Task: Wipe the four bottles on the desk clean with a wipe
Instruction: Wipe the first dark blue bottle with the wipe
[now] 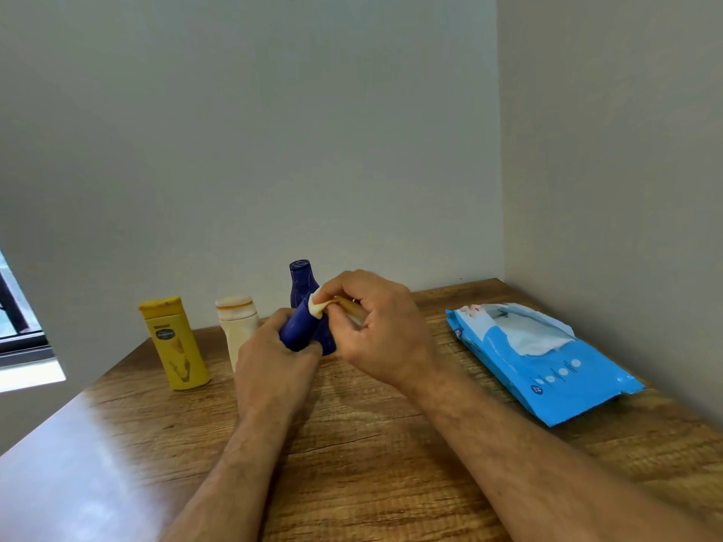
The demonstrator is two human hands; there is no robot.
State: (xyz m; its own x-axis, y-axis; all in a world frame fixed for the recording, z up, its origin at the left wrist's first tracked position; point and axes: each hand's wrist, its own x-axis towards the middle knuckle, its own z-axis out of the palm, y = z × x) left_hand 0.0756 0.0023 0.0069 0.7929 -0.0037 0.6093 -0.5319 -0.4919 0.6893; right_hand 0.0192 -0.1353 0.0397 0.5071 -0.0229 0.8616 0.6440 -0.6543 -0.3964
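our left hand [274, 357] is curled round a small blue bottle [299, 330], holding it tilted just in front of the tall blue bottle [303, 283] that stands at the back of the desk [352, 444]. our right hand [375, 326] pinches a folded white wipe [319, 305] between thumb and fingertips and presses it on the upper end of the held bottle, right beside the tall blue bottle's neck. to do this step well, we judge we should keep the left grip firm and low on the body, turn the bottle bit by bit, and drag the wipe along each fresh side so no strip is missed, the end included. the wipe is bunched small, so unfolding a clean face may help. we should mind the tall blue bottle close behind, since a knock could tip it. left of the tall blue bottle stand a cream bottle [236, 326] and, farther left, a yellow bottle [174, 342]; well to its right lies the blue wipe pack [547, 369], its flap open
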